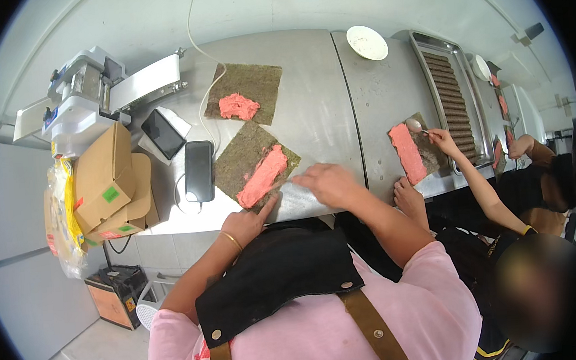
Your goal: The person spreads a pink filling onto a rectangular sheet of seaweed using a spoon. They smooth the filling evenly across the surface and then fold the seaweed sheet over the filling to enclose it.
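A dark green nori sheet (232, 158) lies turned at an angle before me, bearing a long strip of pink paste (263, 176). My left hand (251, 224) rests at the sheet's lower corner, index finger extended onto it; it holds nothing that I can see. My right hand (330, 185), slightly blurred, is just right of the sheet, fingers curled around what looks like the handle of a thin utensil reaching to the paste; the utensil is too blurred to name. Beyond lies a second nori sheet (267, 87) with a rough lump of pink paste (239, 107), crossed by a white cable.
Two phones (198, 170) (163, 133), cardboard boxes (102, 181) and a white machine with a belt (146, 82) stand left. Right, a co-worker's hand holds a spoon (414, 125) over another paste-covered nori sheet (429, 146), near a metal tray (428, 80) of dark rolls and a white bowl (367, 42).
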Action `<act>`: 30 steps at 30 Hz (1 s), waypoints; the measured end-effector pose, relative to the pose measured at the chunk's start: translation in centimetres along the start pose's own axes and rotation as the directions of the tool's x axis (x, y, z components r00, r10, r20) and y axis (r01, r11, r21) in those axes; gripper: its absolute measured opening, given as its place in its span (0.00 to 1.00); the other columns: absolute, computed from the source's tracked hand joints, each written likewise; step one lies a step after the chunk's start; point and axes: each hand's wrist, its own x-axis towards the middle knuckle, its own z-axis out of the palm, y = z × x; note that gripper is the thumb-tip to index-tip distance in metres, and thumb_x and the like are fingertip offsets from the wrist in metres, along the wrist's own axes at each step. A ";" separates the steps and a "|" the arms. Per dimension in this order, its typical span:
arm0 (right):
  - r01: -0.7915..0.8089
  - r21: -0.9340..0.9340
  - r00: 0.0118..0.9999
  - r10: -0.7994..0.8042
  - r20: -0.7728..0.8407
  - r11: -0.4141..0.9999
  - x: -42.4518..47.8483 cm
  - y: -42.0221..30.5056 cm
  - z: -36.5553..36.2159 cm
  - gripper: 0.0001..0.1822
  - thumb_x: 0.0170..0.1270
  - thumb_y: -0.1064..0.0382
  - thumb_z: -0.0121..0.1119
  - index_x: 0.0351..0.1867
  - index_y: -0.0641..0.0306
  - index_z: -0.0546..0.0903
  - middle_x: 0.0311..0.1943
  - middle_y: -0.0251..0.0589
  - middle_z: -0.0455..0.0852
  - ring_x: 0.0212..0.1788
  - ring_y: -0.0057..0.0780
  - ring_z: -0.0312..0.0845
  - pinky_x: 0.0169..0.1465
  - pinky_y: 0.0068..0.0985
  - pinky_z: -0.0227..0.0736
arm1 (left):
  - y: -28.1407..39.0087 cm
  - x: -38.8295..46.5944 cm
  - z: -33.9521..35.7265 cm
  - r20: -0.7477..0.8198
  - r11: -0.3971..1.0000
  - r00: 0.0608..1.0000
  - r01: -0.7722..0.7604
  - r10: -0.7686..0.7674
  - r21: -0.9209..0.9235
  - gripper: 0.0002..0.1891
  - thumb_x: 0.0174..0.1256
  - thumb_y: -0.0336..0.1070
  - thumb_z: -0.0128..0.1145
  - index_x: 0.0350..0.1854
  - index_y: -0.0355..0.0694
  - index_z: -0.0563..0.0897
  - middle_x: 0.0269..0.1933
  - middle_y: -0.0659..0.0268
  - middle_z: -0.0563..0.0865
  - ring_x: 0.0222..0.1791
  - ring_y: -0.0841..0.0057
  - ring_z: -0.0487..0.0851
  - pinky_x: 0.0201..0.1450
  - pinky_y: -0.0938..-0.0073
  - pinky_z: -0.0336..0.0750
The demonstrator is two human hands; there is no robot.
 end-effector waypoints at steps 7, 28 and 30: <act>-0.064 -0.044 0.998 0.064 -0.009 0.997 0.7 2.0 1.3 0.21 0.69 0.67 0.58 0.61 0.51 0.89 0.45 0.40 0.92 0.52 0.43 0.90 0.56 0.40 0.85 | 0.1 1.3 1.0 -0.011 1.000 1.000 0.017 -0.017 0.008 0.55 0.72 0.58 0.68 0.92 0.61 0.45 0.37 0.53 0.94 0.33 0.55 0.95 0.35 0.53 0.88; -0.200 -0.004 0.977 0.200 -0.069 0.980 -0.4 4.3 -0.7 0.24 0.70 0.67 0.56 0.66 0.53 0.86 0.47 0.45 0.90 0.52 0.48 0.89 0.56 0.43 0.85 | 3.9 3.8 -4.4 0.082 0.992 0.995 0.061 -0.052 -0.111 0.65 0.69 0.62 0.72 0.92 0.42 0.38 0.52 0.49 0.94 0.52 0.53 0.94 0.55 0.54 0.86; -0.287 0.043 0.954 0.289 -0.073 0.957 -0.9 3.4 -2.0 0.26 0.70 0.69 0.55 0.69 0.54 0.84 0.48 0.47 0.90 0.52 0.50 0.89 0.56 0.44 0.85 | 3.7 3.8 -4.0 0.071 0.992 0.996 0.059 -0.051 -0.114 0.66 0.68 0.62 0.73 0.92 0.42 0.37 0.52 0.49 0.94 0.52 0.53 0.94 0.55 0.54 0.86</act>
